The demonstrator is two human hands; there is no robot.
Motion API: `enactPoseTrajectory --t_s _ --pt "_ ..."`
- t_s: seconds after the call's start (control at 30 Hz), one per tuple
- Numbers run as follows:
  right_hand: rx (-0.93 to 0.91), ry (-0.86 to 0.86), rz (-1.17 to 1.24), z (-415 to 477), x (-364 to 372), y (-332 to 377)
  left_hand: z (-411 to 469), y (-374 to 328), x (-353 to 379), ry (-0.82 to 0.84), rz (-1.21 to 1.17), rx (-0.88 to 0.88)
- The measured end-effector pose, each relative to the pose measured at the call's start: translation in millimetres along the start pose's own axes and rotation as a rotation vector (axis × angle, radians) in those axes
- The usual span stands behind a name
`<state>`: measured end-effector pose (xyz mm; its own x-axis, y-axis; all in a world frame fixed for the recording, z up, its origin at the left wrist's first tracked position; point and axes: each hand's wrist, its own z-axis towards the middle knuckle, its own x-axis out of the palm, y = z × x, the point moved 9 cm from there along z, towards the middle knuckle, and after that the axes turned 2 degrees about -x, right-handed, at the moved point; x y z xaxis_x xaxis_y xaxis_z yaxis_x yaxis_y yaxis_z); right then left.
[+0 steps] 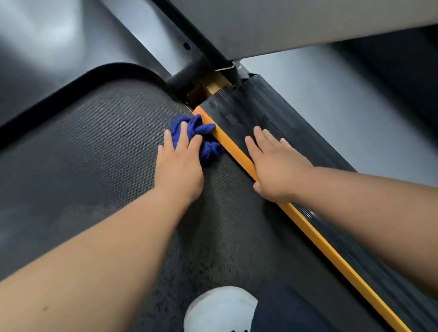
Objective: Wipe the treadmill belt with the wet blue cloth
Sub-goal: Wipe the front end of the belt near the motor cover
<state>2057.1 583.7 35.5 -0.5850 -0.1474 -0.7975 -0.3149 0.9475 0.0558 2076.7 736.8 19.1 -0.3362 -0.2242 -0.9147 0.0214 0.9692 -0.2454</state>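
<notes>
Your left hand (180, 161) lies palm down on the blue cloth (209, 150), fingers spread and fairly straight, pressing it onto the treadmill belt (87, 160) rather than gripping it. The cloth is bunched up under and ahead of your fingers, at the far right corner of the belt, and its right edge touches the orange strip (330, 251) that runs along the belt's side. Your right hand (275, 159) is flat too, fingers extended and slightly apart, resting on the black ribbed side rail (255, 111) just beyond that strip, with the heel of the hand and the thumb lying across the orange strip itself. The two hands are near each other, with the strip between them. The belt around the cloth is dark and finely textured, with darker mottled patches closer to you. Ahead of the cloth, a curved black trim (65, 88) borders the front end of the belt. At the bottom, your white shoe (218, 323) with small round holes stands on the belt, beside a dark trouser leg (286, 323). Grey floor (342, 101) shows past the side rail.
</notes>
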Motion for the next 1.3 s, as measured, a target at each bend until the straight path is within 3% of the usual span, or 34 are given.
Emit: enactPoseTrajectory --t_s 0.17,0.27,0.37,0.43,0.57,0.67,0.77,0.87,0.97,1.07,1.17,1.3 --pt "-0.173 -0.306 0.045 0 -31 37 -44 10 -15 -0.009 -0.358 0.049" --pt "-0.321 -0.234 0.022 11 -16 79 -71 84 -19 -0.004 -0.215 -0.145" --pt "-0.312 -0.198 -0.051 33 -10 95 -103 157 -4 0.203 0.056 -0.309" --pt "-0.309 -0.257 0.027 48 -24 96 -118 187 7 0.311 0.065 -0.385" --pt "-0.268 -0.312 0.148 56 -25 115 -122 194 16 0.401 0.05 -0.385" --pt "-0.505 -0.29 0.107 26 0 159 -123 195 18 0.377 0.036 -0.383" --pt "-0.674 -0.237 -0.088 24 6 157 -125 197 19 0.365 0.04 -0.375" --pt "-0.533 -0.361 -0.153 50 -27 128 -122 197 20 0.37 0.04 -0.367" --pt "-0.333 -0.321 -0.037 40 -15 126 -123 196 21 0.38 0.028 -0.371" --pt "-0.4 -0.271 0.148 7 6 147 -123 195 19 0.378 0.023 -0.372" --pt "-0.567 -0.319 0.117 18 1 140 -122 193 19 0.38 0.008 -0.379" --pt "-0.331 -0.477 0.134 56 -38 94 -124 195 19 0.371 -0.004 -0.388"
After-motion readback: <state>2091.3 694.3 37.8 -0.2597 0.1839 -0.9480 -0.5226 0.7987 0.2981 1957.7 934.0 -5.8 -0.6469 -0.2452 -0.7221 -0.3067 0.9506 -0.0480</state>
